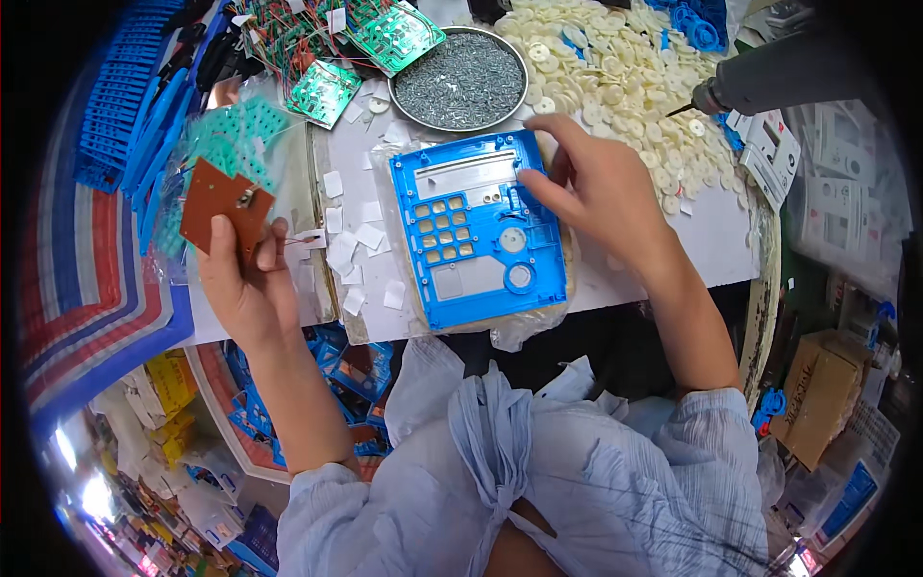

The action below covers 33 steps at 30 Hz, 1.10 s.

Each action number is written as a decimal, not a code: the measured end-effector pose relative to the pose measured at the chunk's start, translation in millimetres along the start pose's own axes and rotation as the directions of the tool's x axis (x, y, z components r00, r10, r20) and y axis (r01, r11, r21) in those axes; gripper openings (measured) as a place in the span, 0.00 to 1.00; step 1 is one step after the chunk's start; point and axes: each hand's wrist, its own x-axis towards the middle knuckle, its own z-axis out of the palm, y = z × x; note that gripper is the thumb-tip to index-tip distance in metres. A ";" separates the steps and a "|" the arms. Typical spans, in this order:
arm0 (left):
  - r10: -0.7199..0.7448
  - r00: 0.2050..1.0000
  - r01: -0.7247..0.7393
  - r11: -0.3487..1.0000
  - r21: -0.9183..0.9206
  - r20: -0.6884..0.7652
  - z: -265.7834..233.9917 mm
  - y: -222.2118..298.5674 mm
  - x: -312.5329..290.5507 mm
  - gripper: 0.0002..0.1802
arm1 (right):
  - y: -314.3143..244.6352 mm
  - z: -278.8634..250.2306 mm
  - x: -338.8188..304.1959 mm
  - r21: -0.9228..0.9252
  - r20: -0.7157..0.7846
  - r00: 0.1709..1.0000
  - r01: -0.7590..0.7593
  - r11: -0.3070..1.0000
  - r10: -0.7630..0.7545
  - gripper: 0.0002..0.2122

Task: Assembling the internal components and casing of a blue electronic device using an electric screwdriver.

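Note:
My left hand [252,296] is closed on a brown circuit board [213,207], its thumb on the face and its fingers behind. A small metal part and a short wire show at the board's right side. On the work table, in front of me, a blue plastic housing [460,314] lies with its inner side up; it has a keypad grid of holes, a long window and round openings. My right hand [606,183] is at the housing's upper right corner, thumb and index finger apart over it. Whether the fingertips press on it is hard to tell.
A round metal tray [524,77] of small screws stands behind the housing. Cream plastic discs [615,77] are heaped at the back right, below a hanging power screwdriver [769,77]. Green circuit boards [399,38] with wires, bagged teal parts [231,135] and white paper squares [342,250] lie leftward.

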 end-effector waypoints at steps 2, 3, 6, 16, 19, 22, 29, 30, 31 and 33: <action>-0.005 1.000 0.005 1.000 0.011 0.004 1.1 -3.7 -3.3 0.17 | 6.2 9.5 11.8 -0.120 -0.138 0.963 0.216 0.969 -0.232 0.16; -0.007 1.000 0.007 1.000 0.000 0.019 -1.2 -6.4 -4.9 0.16 | 6.5 12.6 17.8 -0.160 -0.146 0.946 0.266 0.951 -0.289 0.15; -0.107 0.994 0.107 0.994 0.026 -0.006 3.7 -9.6 -12.2 0.20 | 8.2 21.4 33.2 -0.251 -0.165 0.891 0.376 0.892 -0.422 0.12; -0.390 0.853 0.368 0.921 0.130 0.347 21.0 -28.1 -35.2 0.21 | -51.6 -17.4 45.6 0.055 -0.088 0.934 0.352 0.934 -0.347 0.13; -0.199 0.952 0.212 0.977 -0.033 0.232 42.4 -27.9 -32.9 0.20 | -57.9 -21.1 44.4 0.609 -0.063 0.956 0.264 0.748 -0.287 0.22; -0.211 0.973 0.229 0.934 -0.272 0.097 27.7 -24.7 -28.7 0.19 | -65.4 -8.7 23.3 0.909 0.001 0.961 0.113 0.400 -0.275 0.38; -0.268 0.731 0.662 0.499 -0.559 0.627 -6.0 -36.9 -13.4 0.30 | -106.9 34.3 -48.4 0.863 -0.039 0.925 0.222 0.454 -0.377 0.45; -0.232 0.678 0.717 0.416 -0.559 0.698 -3.5 -36.5 -13.4 0.32 | -112.9 35.9 -50.6 0.836 -0.088 0.926 0.269 0.479 -0.367 0.45; -0.193 0.619 0.771 0.336 -0.541 0.762 -1.4 -36.1 -12.5 0.33 | -118.4 37.4 -52.0 0.806 -0.136 0.924 0.312 0.503 -0.357 0.44; -0.196 0.619 0.781 0.256 -0.570 0.760 -4.0 -38.5 -15.5 0.35 | -122.7 38.9 -51.4 0.770 -0.224 0.909 0.387 0.508 -0.352 0.41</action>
